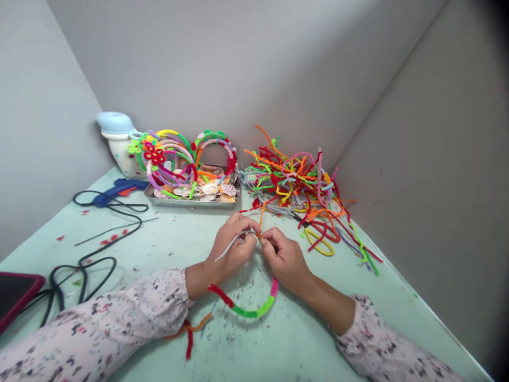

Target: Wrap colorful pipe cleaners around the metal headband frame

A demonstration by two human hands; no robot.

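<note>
Both hands meet over the middle of the table, pinching a headband (253,313) partly wrapped in pipe cleaner. Its curved lower part shows red, green and pink bands. A bare grey end (230,245) sticks out past my left hand (234,241), whose fingers are closed on the band. My right hand (285,260) is closed around it just to the right, thumb and fingertips pressed at the orange wrap. From between the fingertips an orange pipe cleaner (262,215) rises upright. The stretch of band inside my right hand is hidden.
Behind, a metal tray (191,202) holds shells and finished colourful headbands (170,159). A tangled pipe-cleaner heap (294,175) lies back right. At left are a blue glue gun (119,190), black cable (83,265), lidded white cup (124,154) and dark red-edged device (19,297).
</note>
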